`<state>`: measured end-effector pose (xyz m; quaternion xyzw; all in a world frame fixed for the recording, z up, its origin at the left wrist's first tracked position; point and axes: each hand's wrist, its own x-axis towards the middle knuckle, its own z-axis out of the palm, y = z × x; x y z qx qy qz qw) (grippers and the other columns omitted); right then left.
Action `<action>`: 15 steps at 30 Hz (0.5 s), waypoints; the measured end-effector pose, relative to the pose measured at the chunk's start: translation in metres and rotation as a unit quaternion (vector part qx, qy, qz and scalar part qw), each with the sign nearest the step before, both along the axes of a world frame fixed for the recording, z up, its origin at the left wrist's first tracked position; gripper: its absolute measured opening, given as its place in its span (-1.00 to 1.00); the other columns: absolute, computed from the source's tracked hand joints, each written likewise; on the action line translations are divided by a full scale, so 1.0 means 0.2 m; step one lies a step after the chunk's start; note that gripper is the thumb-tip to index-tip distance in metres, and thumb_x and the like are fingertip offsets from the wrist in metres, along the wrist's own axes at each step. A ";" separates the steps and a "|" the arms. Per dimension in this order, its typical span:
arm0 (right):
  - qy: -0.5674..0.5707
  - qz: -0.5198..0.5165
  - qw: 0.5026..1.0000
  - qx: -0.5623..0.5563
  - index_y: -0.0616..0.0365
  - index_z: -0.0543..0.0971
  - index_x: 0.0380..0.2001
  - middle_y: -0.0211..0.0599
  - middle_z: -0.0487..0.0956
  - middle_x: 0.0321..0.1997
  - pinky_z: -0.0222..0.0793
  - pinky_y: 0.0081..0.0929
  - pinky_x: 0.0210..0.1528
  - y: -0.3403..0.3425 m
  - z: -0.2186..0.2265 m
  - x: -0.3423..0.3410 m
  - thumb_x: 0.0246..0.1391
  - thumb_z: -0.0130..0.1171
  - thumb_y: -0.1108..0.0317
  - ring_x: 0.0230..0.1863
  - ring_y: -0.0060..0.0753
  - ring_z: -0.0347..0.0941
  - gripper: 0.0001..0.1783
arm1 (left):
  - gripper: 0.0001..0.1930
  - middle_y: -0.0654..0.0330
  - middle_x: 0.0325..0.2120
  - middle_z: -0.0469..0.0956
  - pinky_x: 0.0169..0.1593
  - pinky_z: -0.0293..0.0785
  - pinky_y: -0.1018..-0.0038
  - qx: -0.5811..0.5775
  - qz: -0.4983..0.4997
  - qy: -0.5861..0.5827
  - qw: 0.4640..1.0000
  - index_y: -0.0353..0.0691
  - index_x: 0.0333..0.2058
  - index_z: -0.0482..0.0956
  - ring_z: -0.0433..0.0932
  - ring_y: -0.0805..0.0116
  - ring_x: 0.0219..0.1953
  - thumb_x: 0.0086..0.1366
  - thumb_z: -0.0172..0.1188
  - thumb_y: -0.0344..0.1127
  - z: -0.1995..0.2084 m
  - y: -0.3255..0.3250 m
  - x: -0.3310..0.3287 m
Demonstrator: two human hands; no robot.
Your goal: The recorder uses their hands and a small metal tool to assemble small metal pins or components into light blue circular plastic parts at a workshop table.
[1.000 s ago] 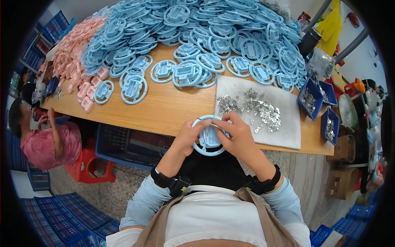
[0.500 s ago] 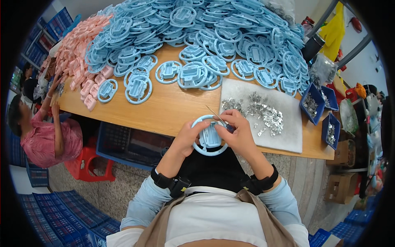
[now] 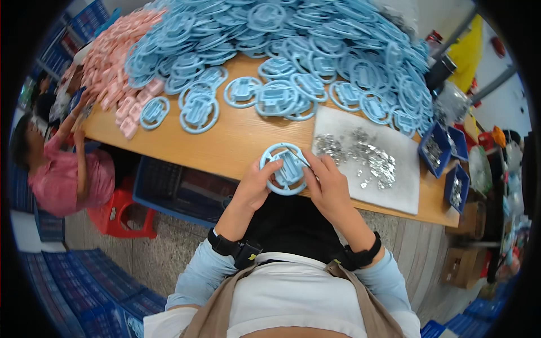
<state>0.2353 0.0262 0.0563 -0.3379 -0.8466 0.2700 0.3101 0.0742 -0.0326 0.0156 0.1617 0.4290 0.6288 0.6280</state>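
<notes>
My left hand (image 3: 255, 185) grips a light-blue round plastic part (image 3: 289, 181) by its left rim, the thumb lying over its face. This part is an open ring with a raised rectangular housing across the middle. My right hand (image 3: 328, 183) is closed on a thin, pointed tool (image 3: 304, 160), like tweezers, and its tip lies over the housing. Fingers hide most of the tool. Right of my hands, small shiny metal pieces (image 3: 376, 166) lie scattered on a white foam pad (image 3: 403, 194).
A big heap of light-blue parts (image 3: 270, 19) covers the table's far side, pink parts (image 3: 129, 110) beside it. Blue bins (image 3: 456, 188) with metal pieces stand at the right. A blue crate (image 3: 163, 191) sits below the table edge. A person in pink (image 3: 73, 180) works at left.
The blue part has tilted and moved slightly up and away from me. The tool, which pointed up and left above the part, now lies lower across it.
</notes>
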 end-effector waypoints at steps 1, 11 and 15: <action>-0.024 0.025 0.999 0.021 0.04 0.42 -0.02 -0.26 0.42 -0.48 0.33 -0.34 -0.52 -0.02 -0.02 0.00 -0.08 0.08 0.52 -0.53 -0.18 0.42 -0.54 | -0.74 0.23 -0.38 0.51 -0.41 0.47 0.59 -0.002 0.045 -0.015 0.999 -0.29 -0.16 0.43 0.53 0.49 -0.39 0.19 0.09 -0.32 0.00 -0.02 -0.03; -0.040 0.209 0.974 0.077 -0.01 0.48 -0.07 -0.33 0.36 -0.60 0.28 -0.40 -0.62 -0.18 0.08 -0.22 -0.19 0.11 0.59 -0.63 -0.23 0.36 -0.49 | -0.65 0.13 -0.25 0.50 -0.16 0.49 0.47 -0.015 0.265 0.024 0.964 -0.37 -0.08 0.37 0.51 0.38 -0.20 0.14 0.08 -0.41 0.00 -0.56 -0.30; -0.048 0.175 0.976 0.118 -0.02 0.48 -0.07 -0.36 0.36 -0.60 0.28 -0.42 -0.65 -0.19 0.04 -0.18 -0.22 0.14 0.59 -0.64 -0.30 0.36 -0.47 | -0.68 0.24 -0.37 0.50 -0.35 0.45 0.60 0.001 0.167 -0.006 0.986 -0.33 -0.13 0.40 0.50 0.51 -0.37 0.11 0.14 -0.40 0.07 -0.42 -0.20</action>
